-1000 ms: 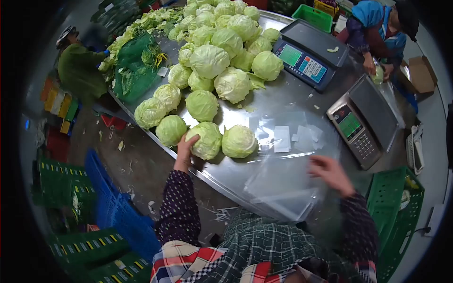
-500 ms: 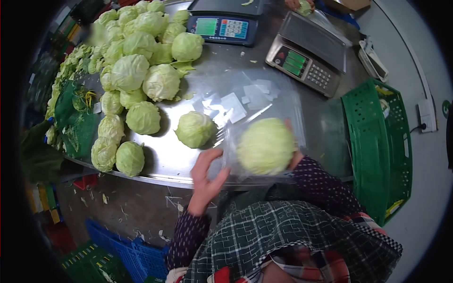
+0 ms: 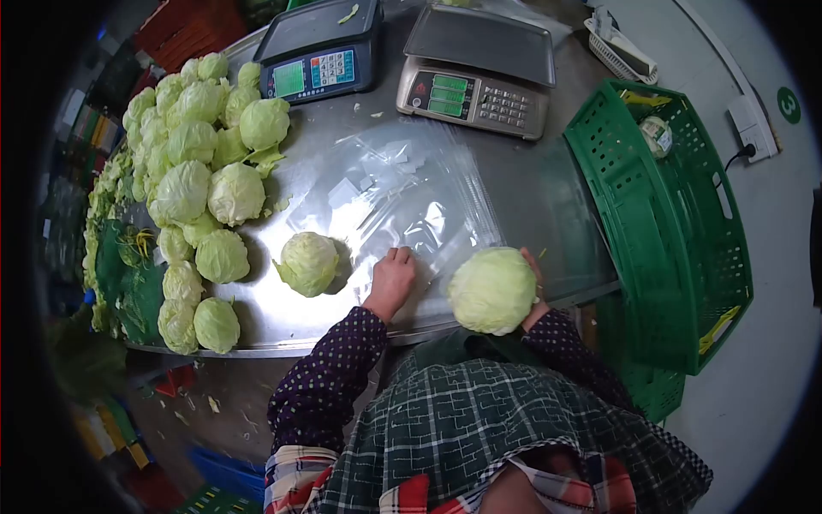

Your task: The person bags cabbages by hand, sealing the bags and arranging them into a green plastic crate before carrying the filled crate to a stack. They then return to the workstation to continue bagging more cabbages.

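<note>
A pale green cabbage [image 3: 492, 291] is held in my right hand [image 3: 537, 291], whose fingers wrap its right side; the palm is hidden behind it. My left hand [image 3: 392, 283] is closed, its fingertips pinched on the near part of a clear plastic bag [image 3: 428, 206] in a flat, shiny stack on the metal table. To the left of that hand sits a single cabbage [image 3: 308, 264] with a loose outer leaf. A large heap of cabbages [image 3: 184, 193] covers the table's left side.
Two scales, a blue one [image 3: 321, 70] and a silver one [image 3: 475, 94], stand at the back. Green crates [image 3: 634, 171] border the table's right side. A white basket [image 3: 621, 51] lies at the back right. Green netting [image 3: 128, 283] lies far left.
My left hand has gone from open, fingers spread beside the cabbage, to closed at the plastic bags. My right hand still holds the cabbage. The camera view has shifted.
</note>
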